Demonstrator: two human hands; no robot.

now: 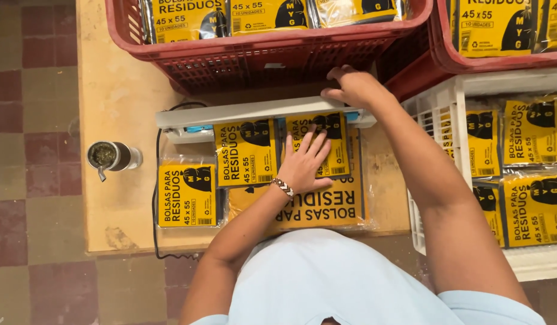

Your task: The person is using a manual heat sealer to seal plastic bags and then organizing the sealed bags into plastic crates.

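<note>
Now both hands work at a sealing bar over yellow bag packets on a wooden table.

Flat and spread, the left hand (305,161) presses on a yellow packet (322,144) whose top edge lies under the long white sealer bar (254,112); the right hand (353,88) rests palm down on the bar's right end, fingers loosely curled, holding nothing. A second packet (245,151) lies just beside the first, also under the bar, and a third (187,195) sits apart to the left. A larger yellow packet (326,207) lies underneath. Red crates (272,57) of packets stand behind, a white crate (438,114) to the right, a metal cup (113,156) near the table's left edge.
</note>
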